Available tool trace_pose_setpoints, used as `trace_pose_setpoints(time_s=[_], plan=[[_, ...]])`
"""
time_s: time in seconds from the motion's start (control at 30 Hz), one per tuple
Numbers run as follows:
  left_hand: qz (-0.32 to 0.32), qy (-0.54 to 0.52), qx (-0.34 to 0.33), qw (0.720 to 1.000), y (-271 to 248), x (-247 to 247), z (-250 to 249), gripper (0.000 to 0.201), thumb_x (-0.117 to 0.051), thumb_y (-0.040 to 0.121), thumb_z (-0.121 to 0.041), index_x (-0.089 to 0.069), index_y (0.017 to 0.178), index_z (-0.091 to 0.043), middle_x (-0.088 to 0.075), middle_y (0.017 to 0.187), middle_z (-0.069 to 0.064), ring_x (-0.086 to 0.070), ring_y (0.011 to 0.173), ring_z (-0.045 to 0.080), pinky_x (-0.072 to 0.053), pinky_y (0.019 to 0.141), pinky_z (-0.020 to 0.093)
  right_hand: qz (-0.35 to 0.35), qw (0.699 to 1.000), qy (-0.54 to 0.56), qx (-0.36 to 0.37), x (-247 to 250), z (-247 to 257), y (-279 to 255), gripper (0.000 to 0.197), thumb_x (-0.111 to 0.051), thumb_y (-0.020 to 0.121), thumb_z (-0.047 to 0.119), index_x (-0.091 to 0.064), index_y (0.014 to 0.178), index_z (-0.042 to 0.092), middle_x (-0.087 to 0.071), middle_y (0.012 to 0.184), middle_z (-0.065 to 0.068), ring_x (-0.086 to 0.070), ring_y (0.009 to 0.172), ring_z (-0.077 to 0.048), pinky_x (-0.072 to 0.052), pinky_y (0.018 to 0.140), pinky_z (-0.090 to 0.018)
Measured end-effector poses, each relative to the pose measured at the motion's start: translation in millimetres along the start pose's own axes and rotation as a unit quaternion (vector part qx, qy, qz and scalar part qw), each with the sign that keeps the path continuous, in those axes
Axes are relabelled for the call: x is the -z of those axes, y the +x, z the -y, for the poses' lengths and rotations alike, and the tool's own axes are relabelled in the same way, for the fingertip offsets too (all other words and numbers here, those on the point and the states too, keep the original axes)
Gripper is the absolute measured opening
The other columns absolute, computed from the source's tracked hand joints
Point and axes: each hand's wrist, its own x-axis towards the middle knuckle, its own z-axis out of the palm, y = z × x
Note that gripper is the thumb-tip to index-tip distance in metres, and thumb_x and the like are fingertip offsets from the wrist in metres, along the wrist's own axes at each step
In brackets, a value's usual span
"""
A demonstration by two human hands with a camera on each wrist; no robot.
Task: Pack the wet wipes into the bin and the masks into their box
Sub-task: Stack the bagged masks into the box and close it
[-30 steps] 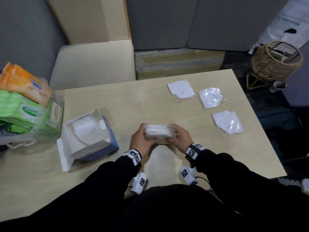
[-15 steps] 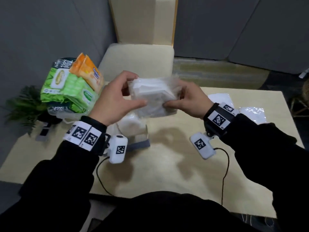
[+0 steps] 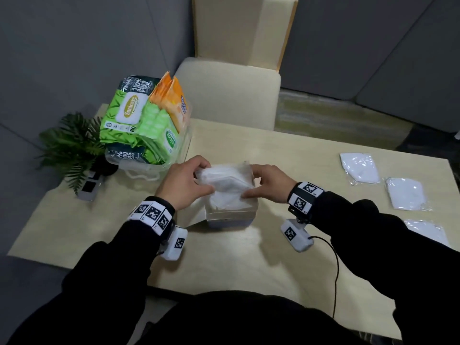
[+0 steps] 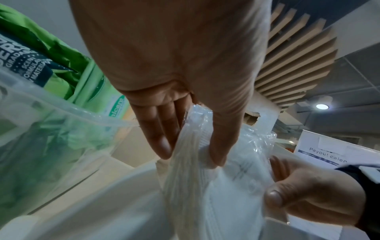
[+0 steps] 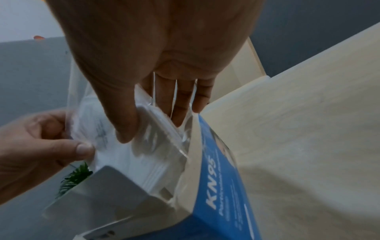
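Both hands hold one stack of masks (image 3: 225, 185) in clear wrappers at frame centre, directly over the open mask box (image 3: 231, 215), presumably so the stack enters square. The left hand (image 3: 183, 186) pinches the stack's left end between thumb and fingers; the right hand (image 3: 270, 184) pinches the right end, so the stack spans between the two grips. The lower edge sits inside the box mouth. Three loose masks (image 3: 361, 168) lie at right. Wet wipes (image 3: 146, 120) fill the bin (image 3: 174, 158), upper left
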Motion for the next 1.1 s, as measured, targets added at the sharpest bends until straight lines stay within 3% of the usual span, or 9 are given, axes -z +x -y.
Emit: trace_pose_setpoints(time_s=[0.1,0.2,0.37,0.47,0.6,0.83,0.93,1.03,1.1], plan=[[0.007,0.004,-0.005,1.0,7,2,7,0.045,-0.09,0.069,-0.029,-0.063,0.105,-0.033,-0.07,0.096,-0.007,-0.068,0.081,0.012,-0.059,0.079,0.034,-0.007,1.0,-0.019,-0.013,-2,3,9,0.034,-0.09,0.077,0.021,-0.071,0.105,0.016,-0.073,0.089,0.003,-0.059,0.071,-0.002,-0.042,0.063,-0.009],[0.022,0.007,-0.005,1.0,11,4,10,0.044,-0.088,0.07,-0.026,-0.063,0.105,-0.034,-0.071,0.094,-0.009,-0.069,0.078,0.01,-0.06,0.076,0.034,-0.021,0.998,-0.059,-0.024,-8,4,18,0.032,-0.09,0.076,0.03,-0.065,0.093,0.018,-0.069,0.083,0.001,-0.061,0.074,-0.018,-0.041,0.061,-0.017],[0.006,-0.059,0.026,0.998,13,13,16,0.046,-0.09,0.071,-0.016,-0.065,0.105,-0.033,-0.069,0.097,-0.015,-0.068,0.09,0.013,-0.058,0.08,0.03,0.003,0.998,-0.068,-0.005,-10,1,21,0.049,-0.077,0.088,0.049,-0.06,0.122,0.018,-0.072,0.095,-0.003,-0.067,0.084,-0.023,-0.053,0.078,-0.038],[0.004,-0.095,0.022,0.995,10,17,16,0.044,-0.088,0.072,-0.012,-0.067,0.106,-0.031,-0.07,0.097,-0.017,-0.068,0.09,0.008,-0.056,0.079,0.028,0.043,0.998,-0.048,0.013,-4,1,21,0.057,-0.081,0.085,0.045,-0.057,0.132,0.025,-0.073,0.099,0.002,-0.068,0.092,-0.018,-0.056,0.083,-0.037],[-0.003,-0.094,0.007,0.996,6,13,15,0.044,-0.085,0.074,-0.01,-0.067,0.109,-0.029,-0.071,0.098,-0.015,-0.069,0.093,0.007,-0.061,0.083,0.033,0.058,0.986,-0.15,0.033,-2,0,27,0.072,-0.085,0.077,0.053,-0.05,0.134,0.026,-0.073,0.093,0.002,-0.066,0.085,-0.02,-0.054,0.079,-0.04],[-0.016,-0.135,0.031,0.99,5,13,27,0.045,-0.082,0.077,-0.003,-0.068,0.11,-0.031,-0.07,0.102,-0.013,-0.067,0.095,0.003,-0.06,0.087,0.036,0.005,0.973,-0.224,0.048,-15,0,28,0.07,-0.062,0.088,0.071,-0.04,0.142,0.032,-0.075,0.09,-0.003,-0.07,0.082,-0.032,-0.055,0.072,-0.041],[0.006,-0.09,0.021,0.996,5,7,29,0.046,-0.082,0.075,-0.008,-0.068,0.112,-0.033,-0.071,0.104,-0.007,-0.07,0.094,0.014,-0.061,0.083,0.037,0.043,0.953,-0.3,0.024,-19,3,31,0.087,-0.072,0.079,0.069,-0.035,0.151,0.036,-0.071,0.101,-0.004,-0.067,0.092,-0.031,-0.055,0.077,-0.04],[0.045,-0.018,-0.001,0.999,4,-6,25,0.043,-0.079,0.076,-0.011,-0.065,0.111,-0.032,-0.07,0.105,-0.01,-0.069,0.08,0.019,-0.056,0.075,0.031,0.069,0.962,-0.264,0.028,-21,-3,28,0.087,-0.081,0.073,0.066,-0.051,0.145,0.028,-0.065,0.12,-0.004,-0.062,0.107,-0.025,-0.053,0.088,-0.037],[0.058,0.049,-0.025,0.997,4,-15,23,0.041,-0.077,0.077,-0.013,-0.064,0.112,-0.031,-0.072,0.105,-0.006,-0.067,0.085,0.019,-0.052,0.076,0.03,0.068,0.981,-0.173,0.063,-20,-11,24,0.078,-0.085,0.074,0.058,-0.061,0.136,0.018,-0.063,0.129,-0.001,-0.061,0.112,-0.019,-0.051,0.094,-0.033]])
